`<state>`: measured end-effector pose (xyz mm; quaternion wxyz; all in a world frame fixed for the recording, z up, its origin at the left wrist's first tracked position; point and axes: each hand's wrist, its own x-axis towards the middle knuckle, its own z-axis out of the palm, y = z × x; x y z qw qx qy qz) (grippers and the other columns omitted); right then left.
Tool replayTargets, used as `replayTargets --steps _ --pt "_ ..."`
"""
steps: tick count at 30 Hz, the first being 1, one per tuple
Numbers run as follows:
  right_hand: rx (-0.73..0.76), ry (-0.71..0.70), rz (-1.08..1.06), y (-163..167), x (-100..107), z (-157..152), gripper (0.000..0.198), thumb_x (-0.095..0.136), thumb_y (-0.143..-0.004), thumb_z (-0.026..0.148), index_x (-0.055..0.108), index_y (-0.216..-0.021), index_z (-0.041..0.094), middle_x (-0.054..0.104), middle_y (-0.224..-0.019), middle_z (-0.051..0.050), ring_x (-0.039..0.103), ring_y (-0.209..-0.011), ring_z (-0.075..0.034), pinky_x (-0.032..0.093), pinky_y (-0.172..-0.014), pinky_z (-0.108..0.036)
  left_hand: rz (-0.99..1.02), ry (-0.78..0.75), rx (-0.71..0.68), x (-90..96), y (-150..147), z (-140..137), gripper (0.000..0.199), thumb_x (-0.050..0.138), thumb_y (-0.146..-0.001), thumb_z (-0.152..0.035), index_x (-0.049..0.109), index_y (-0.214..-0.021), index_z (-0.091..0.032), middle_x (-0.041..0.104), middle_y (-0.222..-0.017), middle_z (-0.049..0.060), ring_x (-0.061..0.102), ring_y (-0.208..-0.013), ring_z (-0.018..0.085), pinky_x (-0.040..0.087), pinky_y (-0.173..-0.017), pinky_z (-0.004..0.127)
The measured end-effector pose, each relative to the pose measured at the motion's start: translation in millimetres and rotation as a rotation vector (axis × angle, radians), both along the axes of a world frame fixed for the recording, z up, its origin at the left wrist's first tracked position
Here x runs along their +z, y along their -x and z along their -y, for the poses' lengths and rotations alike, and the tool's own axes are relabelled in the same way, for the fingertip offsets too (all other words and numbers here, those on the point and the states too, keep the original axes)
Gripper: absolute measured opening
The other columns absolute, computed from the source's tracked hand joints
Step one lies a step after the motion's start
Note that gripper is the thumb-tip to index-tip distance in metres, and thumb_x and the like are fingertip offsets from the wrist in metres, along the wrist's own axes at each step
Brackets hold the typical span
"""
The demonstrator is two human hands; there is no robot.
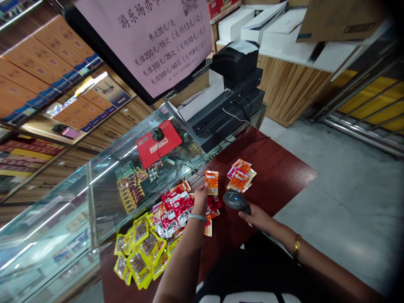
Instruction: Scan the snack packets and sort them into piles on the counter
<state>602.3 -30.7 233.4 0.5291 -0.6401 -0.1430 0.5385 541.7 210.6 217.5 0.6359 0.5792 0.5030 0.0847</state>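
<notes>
My left hand (201, 197) is closed on the edge of an orange snack packet (212, 182), held upright above the dark red tabletop (268, 168). In my right hand (254, 215) is a dark barcode scanner (235, 199) with a small blue light on top; its head is close to the packet. Beyond the scanner lies a small pile of orange and pink packets (240, 176). Red and white packets (173, 212) spread beside my left wrist, some hidden under my forearm. Yellow-edged packets (143, 248) are heaped to the left.
A glass display counter (104, 185) adjoins the table, with a mouse (157, 134) on a red mat (172, 141). A monitor back bearing a pink sign (148, 46), a receipt printer (235, 63) and a cash drawer (227, 115) stand beyond. Metal railings (362, 109) are at right.
</notes>
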Motion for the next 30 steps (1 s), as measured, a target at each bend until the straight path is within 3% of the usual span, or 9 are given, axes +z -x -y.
replayTargets --steps 3,5,9,12,14,17,21,25,30 --pt "0.001 -0.014 0.009 0 -2 0 0.064 0.066 -0.077 0.060 0.050 -0.120 0.016 0.046 -0.048 0.011 0.041 -0.037 -0.009 0.032 -0.040 -0.021 0.100 0.173 0.056 2.2 -6 7 0.036 0.065 -0.080 -0.045 0.067 -0.091 -0.011 0.072 -0.079 0.010 0.066 -0.066 0.018 0.055 -0.067 0.033" --pt "-0.006 -0.010 0.000 0 -2 1 0.065 0.066 -0.076 0.060 0.050 -0.121 0.016 0.046 -0.048 0.011 0.041 -0.037 -0.009 0.031 -0.039 -0.021 0.143 0.198 0.037 2.8 -12 12 0.040 0.067 -0.078 -0.048 0.067 -0.093 -0.011 0.072 -0.079 0.009 0.066 -0.066 0.017 0.054 -0.067 0.032" --pt "-0.019 0.006 -0.005 2 -3 4 0.069 0.067 -0.074 0.064 0.051 -0.120 0.016 0.047 -0.049 0.010 0.041 -0.037 -0.009 0.031 -0.039 -0.021 0.235 0.180 -0.222 4.0 -28 19 0.051 0.061 -0.080 -0.058 0.069 -0.100 -0.012 0.071 -0.082 0.009 0.066 -0.075 0.017 0.053 -0.073 0.031" --pt "-0.024 0.019 0.003 4 -5 5 0.069 0.066 -0.073 0.066 0.051 -0.119 0.016 0.046 -0.048 0.010 0.041 -0.037 -0.009 0.030 -0.038 -0.022 0.105 -0.042 -0.401 7.0 -26 13 0.045 0.060 -0.083 -0.053 0.069 -0.107 -0.016 0.072 -0.094 0.010 0.065 -0.090 0.020 0.050 -0.084 0.033" --pt "-0.028 0.031 0.007 6 -6 6 0.069 0.066 -0.074 0.065 0.051 -0.119 0.016 0.046 -0.047 0.010 0.041 -0.037 -0.010 0.030 -0.039 -0.022 -0.168 -0.331 -0.540 9.8 -12 6 0.039 0.071 -0.077 -0.044 0.069 -0.106 -0.019 0.070 -0.104 0.013 0.062 -0.103 0.025 0.046 -0.092 0.037" --pt "-0.014 0.059 0.011 6 -7 7 0.067 0.066 -0.074 0.064 0.052 -0.119 0.016 0.044 -0.045 0.011 0.041 -0.037 -0.010 0.030 -0.039 -0.022 -0.623 -0.729 -0.762 11.5 19 0 0.051 0.084 -0.060 -0.037 0.067 -0.104 -0.019 0.064 -0.116 0.016 0.051 -0.118 0.033 0.037 -0.101 0.045" --pt "-0.004 0.064 0.032 7 -9 7 0.066 0.065 -0.075 0.062 0.052 -0.119 0.015 0.043 -0.046 0.011 0.040 -0.038 -0.009 0.032 -0.040 -0.021 -0.777 -0.897 -0.936 5.9 45 2 0.050 0.081 -0.064 -0.042 0.063 -0.105 -0.018 0.061 -0.118 0.014 0.050 -0.118 0.032 0.036 -0.100 0.042" --pt "0.010 0.044 0.034 7 -10 6 0.065 0.063 -0.076 0.061 0.051 -0.119 0.015 0.043 -0.048 0.012 0.041 -0.039 -0.009 0.032 -0.040 -0.021 -0.715 -0.869 -0.887 1.9 42 -3 0.044 0.074 -0.073 -0.043 0.058 -0.106 -0.019 0.067 -0.102 0.011 0.059 -0.106 0.028 0.039 -0.092 0.038" --pt "0.003 0.038 0.028 5 -2 5 0.068 0.062 -0.076 0.063 0.047 -0.124 0.016 0.044 -0.048 0.011 0.041 -0.038 -0.010 0.031 -0.040 -0.021 -0.486 -0.582 -0.666 4.6 26 -8 0.046 0.074 -0.075 -0.041 0.051 -0.108 -0.020 0.069 -0.093 0.005 0.065 -0.083 0.020 0.041 -0.071 0.026"
